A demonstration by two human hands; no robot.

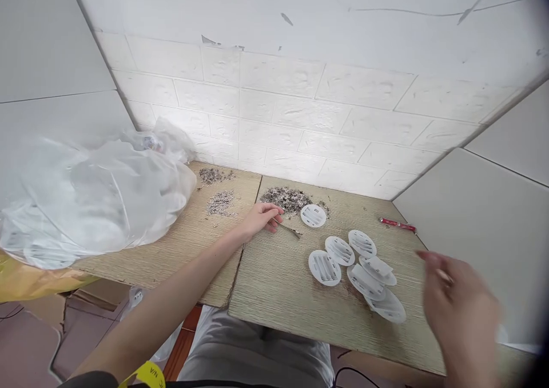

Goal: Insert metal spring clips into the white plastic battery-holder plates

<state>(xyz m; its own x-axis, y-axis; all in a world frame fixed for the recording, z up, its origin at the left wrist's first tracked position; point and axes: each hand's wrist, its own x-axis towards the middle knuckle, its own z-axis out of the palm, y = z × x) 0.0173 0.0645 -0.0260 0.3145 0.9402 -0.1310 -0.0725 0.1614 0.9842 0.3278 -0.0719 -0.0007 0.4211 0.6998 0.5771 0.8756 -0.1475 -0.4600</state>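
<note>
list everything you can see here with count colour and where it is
slotted round discs: about seven, white, one alone near the back, the rest clustered and partly overlapping at right of the board
metal tool: one, silvery, thin, at the left hand's fingertips
scrap piles: three, grey, along the back of the boards
red item: one, small, by the right wall
plastic bag: one, clear, bulky, far left
wooden boards: two, tan, side by side
wall: white, brick-pattern, behind
left hand: resting on the board, touching the tool
right hand: blurred, raised at lower right; contents unclear
</note>
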